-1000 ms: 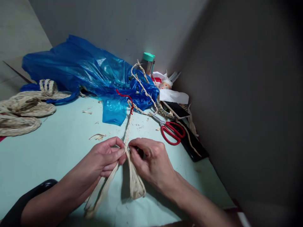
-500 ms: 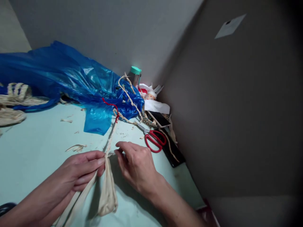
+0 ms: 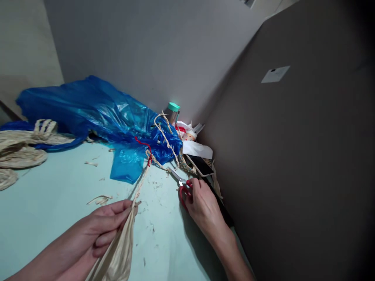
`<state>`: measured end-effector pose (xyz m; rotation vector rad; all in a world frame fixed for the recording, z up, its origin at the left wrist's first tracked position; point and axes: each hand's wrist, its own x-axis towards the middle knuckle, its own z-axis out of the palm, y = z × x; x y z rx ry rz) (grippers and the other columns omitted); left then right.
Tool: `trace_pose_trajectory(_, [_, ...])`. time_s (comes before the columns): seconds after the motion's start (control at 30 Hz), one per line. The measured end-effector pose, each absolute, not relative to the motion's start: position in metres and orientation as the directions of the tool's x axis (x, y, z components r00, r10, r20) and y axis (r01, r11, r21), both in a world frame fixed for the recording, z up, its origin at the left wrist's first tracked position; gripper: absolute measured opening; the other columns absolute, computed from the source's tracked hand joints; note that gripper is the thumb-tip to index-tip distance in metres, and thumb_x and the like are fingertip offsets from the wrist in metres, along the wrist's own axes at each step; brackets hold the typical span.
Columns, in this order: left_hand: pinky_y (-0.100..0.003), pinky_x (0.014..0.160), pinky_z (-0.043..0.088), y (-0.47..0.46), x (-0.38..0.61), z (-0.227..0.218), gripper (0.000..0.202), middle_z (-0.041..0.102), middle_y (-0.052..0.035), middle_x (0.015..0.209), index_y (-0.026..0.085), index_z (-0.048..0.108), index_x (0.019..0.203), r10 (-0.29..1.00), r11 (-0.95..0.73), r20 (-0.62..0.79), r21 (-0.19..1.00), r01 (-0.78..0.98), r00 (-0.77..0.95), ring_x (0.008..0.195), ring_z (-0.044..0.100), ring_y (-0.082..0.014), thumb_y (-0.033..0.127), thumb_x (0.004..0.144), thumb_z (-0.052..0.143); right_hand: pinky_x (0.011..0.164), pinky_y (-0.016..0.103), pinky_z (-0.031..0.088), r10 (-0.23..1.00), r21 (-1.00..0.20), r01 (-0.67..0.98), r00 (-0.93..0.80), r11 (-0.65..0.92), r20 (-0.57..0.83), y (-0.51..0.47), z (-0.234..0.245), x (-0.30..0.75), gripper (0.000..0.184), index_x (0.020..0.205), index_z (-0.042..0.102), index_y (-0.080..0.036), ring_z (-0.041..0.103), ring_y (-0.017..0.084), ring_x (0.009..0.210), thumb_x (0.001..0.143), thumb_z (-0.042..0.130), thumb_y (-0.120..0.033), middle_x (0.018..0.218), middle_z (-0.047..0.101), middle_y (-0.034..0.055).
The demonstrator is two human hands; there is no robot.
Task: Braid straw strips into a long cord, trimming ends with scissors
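Observation:
My left hand (image 3: 107, 226) is closed in a pinch on pale straw strips (image 3: 118, 255), which hang down toward me. From the pinch a thin braided straw cord (image 3: 142, 184) runs up the table to a red string (image 3: 145, 146) by the blue bag. My right hand (image 3: 202, 203) has reached to the right and lies over the red handles of the scissors (image 3: 183, 186), fingers curled on them. The scissor blades point up and left on the table.
A crumpled blue plastic bag (image 3: 96, 113) lies at the back. Straw bundles (image 3: 20, 150) sit at the left. In the corner are a green-capped bottle (image 3: 172, 111), a cup (image 3: 190, 135), white paper and a phone (image 3: 200, 164). A brown wall stands close at the right.
My right hand let go of the straw and moved right onto the scissors. My left hand kept its pinch on the strips. The view tilted up and shifted.

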<state>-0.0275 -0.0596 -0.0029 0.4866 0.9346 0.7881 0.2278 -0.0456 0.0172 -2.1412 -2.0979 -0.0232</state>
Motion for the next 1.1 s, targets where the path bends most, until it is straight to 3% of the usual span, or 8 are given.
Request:
trace_pose_trajectory(0.1, [-0.012, 0.036, 0.033, -0.062, -0.025, 0.005, 0.046, 0.056, 0.0039, 0.062, 0.022, 0.073, 0.083, 0.702, 0.694, -0.63, 0.503, -0.515, 0.332, 0.042, 0.034, -0.0022, 0.018, 0.041, 0.093, 0.079, 0.037, 0.049, 0.988, -0.455, 0.89, 0.041, 0.032, 0.15, -0.052, 0.022, 0.23, 0.029, 0.113, 0.049, -0.014, 0.06, 0.023, 0.087, 0.085, 0.055, -0.018, 0.106, 0.059, 0.0135])
trace_pose_trajectory(0.17, [-0.013, 0.038, 0.038, -0.062, -0.024, 0.01, 0.043, 0.06, 0.0029, 0.065, 0.021, 0.072, 0.081, 0.691, 0.694, -0.65, 0.473, -0.543, 0.317, 0.043, 0.041, -0.0032, 0.014, 0.043, 0.092, 0.076, 0.033, 0.05, 0.995, -0.703, 0.708, -0.004, 0.074, 0.101, -0.059, 0.027, 0.227, 0.037, 0.12, 0.045, -0.018, 0.061, 0.02, 0.083, 0.086, 0.057, -0.026, 0.101, 0.059, 0.0084])
trace_pose_trajectory(0.27, [-0.013, 0.043, 0.044, -0.06, -0.023, 0.014, 0.033, 0.06, 0.0029, 0.063, 0.018, 0.071, 0.078, 0.698, 0.696, -0.638, 0.498, -0.518, 0.325, 0.044, 0.047, -0.0039, 0.011, 0.052, 0.089, 0.073, 0.028, 0.05, 0.984, -0.866, 0.493, -0.18, 0.082, -0.009, -0.071, 0.035, 0.212, 0.047, 0.125, 0.048, -0.025, 0.059, 0.017, 0.08, 0.082, 0.066, -0.032, 0.097, 0.056, 0.0032])
trace_pose_trajectory(0.37, [-0.015, 0.049, 0.051, -0.06, -0.023, 0.015, 0.03, 0.065, 0.0013, 0.066, 0.018, 0.071, 0.08, 0.728, 0.667, -0.616, 0.537, -0.517, 0.3, 0.046, 0.055, -0.006, 0.008, 0.056, 0.086, 0.081, 0.029, 0.048, 0.953, -0.841, 0.529, -0.296, 0.114, -0.057, -0.081, 0.042, 0.195, 0.052, 0.12, 0.056, -0.029, 0.056, 0.019, 0.09, 0.072, 0.077, -0.034, 0.099, 0.053, 0.002])
trace_pose_trajectory(0.5, [-0.018, 0.059, 0.056, -0.064, -0.025, 0.012, 0.03, 0.07, 0.0004, 0.073, 0.02, 0.068, 0.077, 0.767, 0.61, -0.595, 0.559, -0.561, 0.24, 0.062, 0.067, -0.012, 0.007, 0.057, 0.085, 0.09, 0.032, 0.045, 0.933, -0.781, 0.617, -0.329, 0.098, -0.144, -0.088, 0.043, 0.18, 0.055, 0.118, 0.053, -0.031, 0.052, 0.022, 0.102, 0.07, 0.08, -0.038, 0.104, 0.052, 0.0017])
trace_pose_trajectory(0.67, [-0.015, 0.046, 0.049, -0.066, -0.024, 0.009, 0.022, 0.064, 0.0039, 0.061, 0.019, 0.064, 0.072, 0.798, 0.601, -0.462, 0.551, -0.579, 0.388, 0.049, 0.059, -0.0082, 0.016, 0.062, 0.084, 0.085, 0.032, 0.045, 0.916, -0.746, 0.655, -0.362, 0.118, -0.173, -0.09, 0.036, 0.172, 0.047, 0.114, 0.05, -0.03, 0.055, 0.02, 0.095, 0.075, 0.075, -0.038, 0.107, 0.049, 0.0013])
trace_pose_trajectory(0.87, [-0.018, 0.047, 0.051, -0.064, -0.02, 0.014, 0.024, 0.065, 0.0016, 0.064, 0.019, 0.062, 0.075, 0.746, 0.659, -0.534, 0.509, -0.554, 0.398, 0.052, 0.061, -0.0105, 0.014, 0.061, 0.081, 0.074, 0.029, 0.043, 0.923, -0.702, 0.673, -0.379, 0.232, -0.059, -0.09, 0.032, 0.169, 0.029, 0.112, 0.052, -0.026, 0.053, 0.017, 0.085, 0.086, 0.063, -0.03, 0.099, 0.047, 0.0017])
trace_pose_trajectory(1.1, [-0.014, 0.049, 0.049, -0.066, -0.023, 0.006, 0.023, 0.063, 0.0039, 0.066, 0.02, 0.063, 0.08, 0.758, 0.642, -0.549, 0.534, -0.55, 0.352, 0.048, 0.056, -0.0055, 0.013, 0.065, 0.079, 0.059, 0.025, 0.036, 0.896, -0.632, 0.663, -0.428, 0.401, 0.12, -0.088, 0.026, 0.172, 0.022, 0.106, 0.061, -0.02, 0.048, 0.013, 0.069, 0.085, 0.056, -0.018, 0.084, 0.045, 0.0011])
